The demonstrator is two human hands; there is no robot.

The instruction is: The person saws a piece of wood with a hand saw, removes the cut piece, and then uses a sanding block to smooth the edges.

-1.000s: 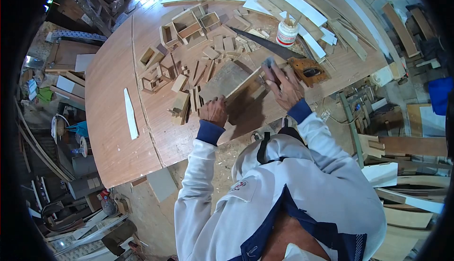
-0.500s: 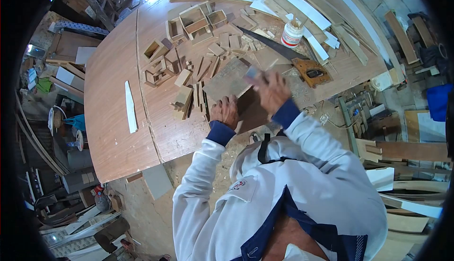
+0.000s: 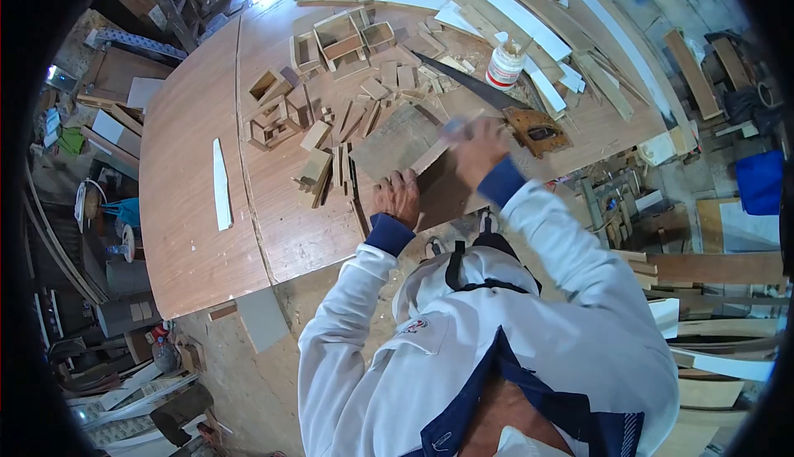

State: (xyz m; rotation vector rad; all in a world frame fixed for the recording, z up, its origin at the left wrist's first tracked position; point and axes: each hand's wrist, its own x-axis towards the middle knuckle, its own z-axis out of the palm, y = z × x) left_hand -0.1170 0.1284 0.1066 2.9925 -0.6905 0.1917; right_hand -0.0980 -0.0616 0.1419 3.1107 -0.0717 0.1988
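My left hand (image 3: 397, 198) has its fingers bent over the near-left end of a wooden board (image 3: 432, 157), whose pale narrow edge faces up. The board lies by a flat grey-brown panel (image 3: 395, 143) on the workbench. My right hand (image 3: 482, 155) is closed at the board's far end, blurred by motion. Its fingers grip a small bluish-grey block (image 3: 454, 129), too smeared to name more exactly. Just right of that hand lies a handsaw (image 3: 536, 130) with a wooden handle.
Several small wooden boxes (image 3: 338, 47) and offcuts (image 3: 374, 89) lie on the workbench (image 3: 186, 200). Behind the saw stands a white glue jar (image 3: 505, 66). Long strips (image 3: 517, 14) cover the far right, and a white strip (image 3: 221, 184) lies at left.
My right hand, still gripping the small block, has shifted slightly and remains blurred. My left hand keeps its hold on the board. The whole view has moved a little.
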